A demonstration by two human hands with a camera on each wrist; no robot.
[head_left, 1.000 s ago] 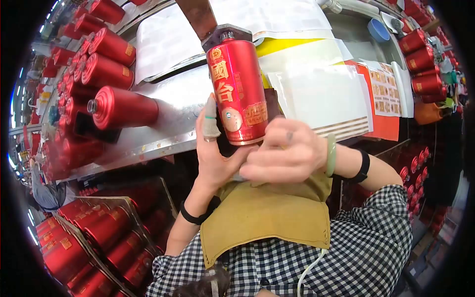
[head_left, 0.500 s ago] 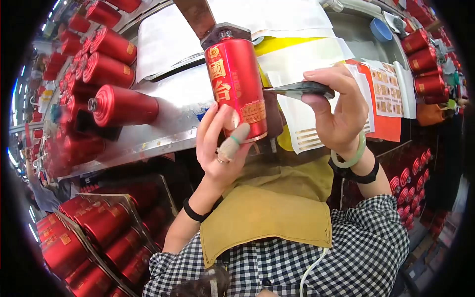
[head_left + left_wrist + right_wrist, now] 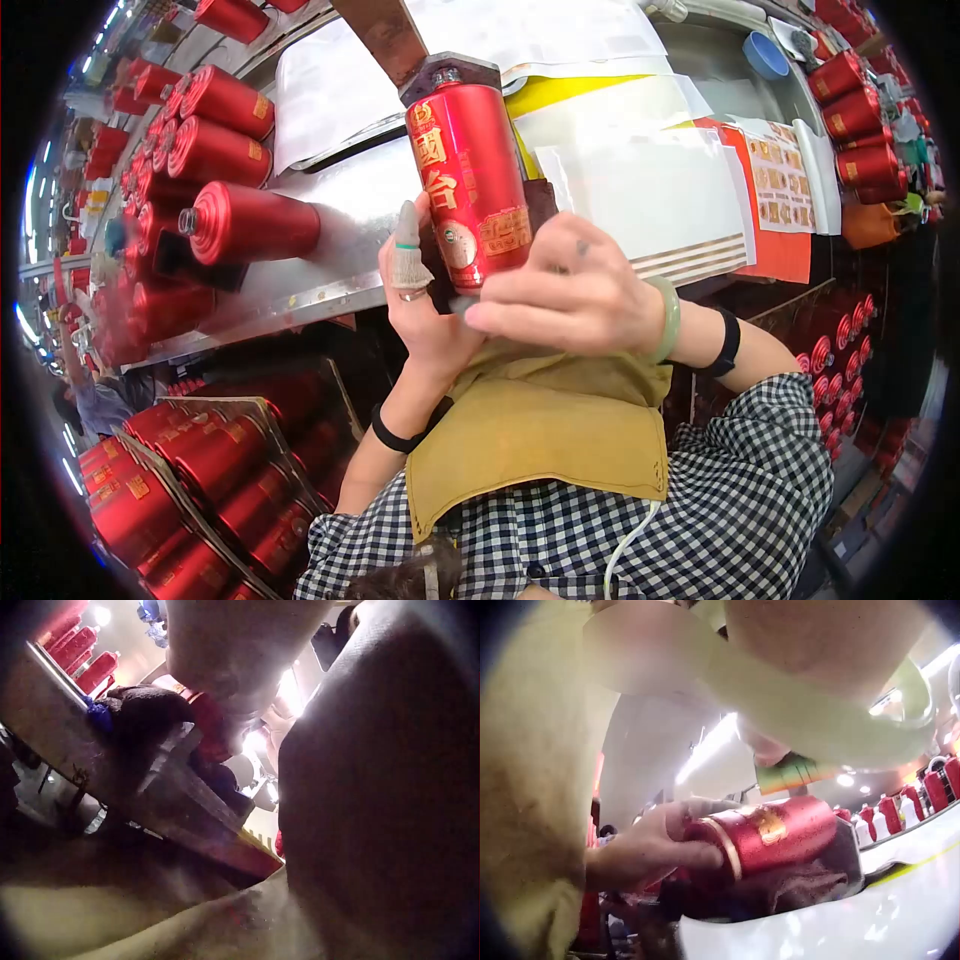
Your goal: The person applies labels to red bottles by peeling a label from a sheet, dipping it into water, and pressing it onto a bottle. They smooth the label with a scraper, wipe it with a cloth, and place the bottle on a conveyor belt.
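A red bottle [image 3: 472,190] with gold lettering lies tilted, its neck against a dark metal rest [image 3: 484,73]. My left hand [image 3: 432,325] grips its base end, one finger in a pale finger cover along the side. In the right wrist view, the thumb reaches across the bottle's flat base. My right hand [image 3: 590,290], fingers curled, is in front of the base and overlaps its lower right corner. A dark edge of a flat tool [image 3: 789,758] shows at its fingertips in the right wrist view; the remainder is hidden by the hand. The left wrist view is dark and mostly blocked.
A red bottle [image 3: 255,223] lies on the metal table, with several more [image 3: 220,150] behind it. White sheets [image 3: 640,195] and a sticker sheet [image 3: 780,180] cover the right. A blue bowl [image 3: 766,55] is at the back. Crated bottles [image 3: 150,500] are below left.
Half a second ago my right hand held the dark flat tool against the bottle's right side; it has come back to the base. The left hand has shifted its grip and turned the bottle slightly.
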